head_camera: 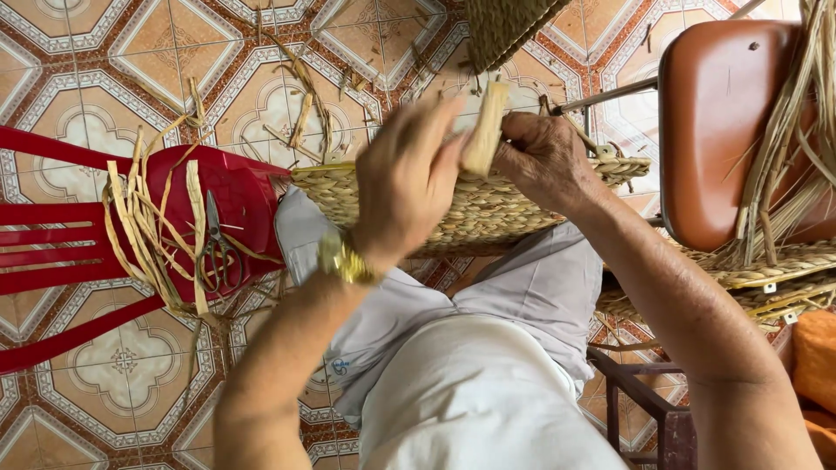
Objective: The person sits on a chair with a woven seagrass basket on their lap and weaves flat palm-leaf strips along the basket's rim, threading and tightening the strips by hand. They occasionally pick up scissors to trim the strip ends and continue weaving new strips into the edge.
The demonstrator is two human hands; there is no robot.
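Both your hands, left hand (405,174) and right hand (544,161), pinch one flat pale straw strip (484,129) over one coarse woven basket (470,204).

Lap (522,287) bears woven basket (488,209).

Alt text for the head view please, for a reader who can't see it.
Seen from above, a seated person's left hand and right hand grip a pale flat fibre strip over a woven straw basket on their lap. To the left, scissors and loose straw strips lie on a red plastic chair on a patterned tile floor.
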